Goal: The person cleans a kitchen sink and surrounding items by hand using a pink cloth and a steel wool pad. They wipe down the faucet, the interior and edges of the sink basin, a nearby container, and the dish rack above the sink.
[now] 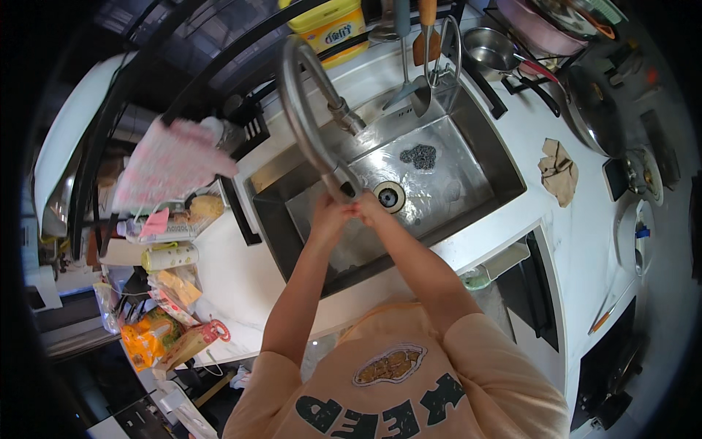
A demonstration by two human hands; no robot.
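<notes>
My left hand point(328, 218) and my right hand point(371, 209) meet over the stainless steel sink point(466, 159), directly below the metal faucet point(296, 104). Their fingers touch at the faucet's lower end, which partly hides them. Whether the fingers grip the faucet or only each other is not clear. Just right of my right hand lies the round sink drain point(389, 197). A steel wool scourer point(419, 157) rests on the wet sink floor behind it. Two spatulas hang over the sink's back edge.
A crumpled brown cloth point(558, 173) lies on the counter at right, near a saucepan point(488, 52). A pink-and-white towel point(173, 164) hangs at left above a bottle point(170, 256) and food packets. A yellow tub point(329, 30) stands behind the sink.
</notes>
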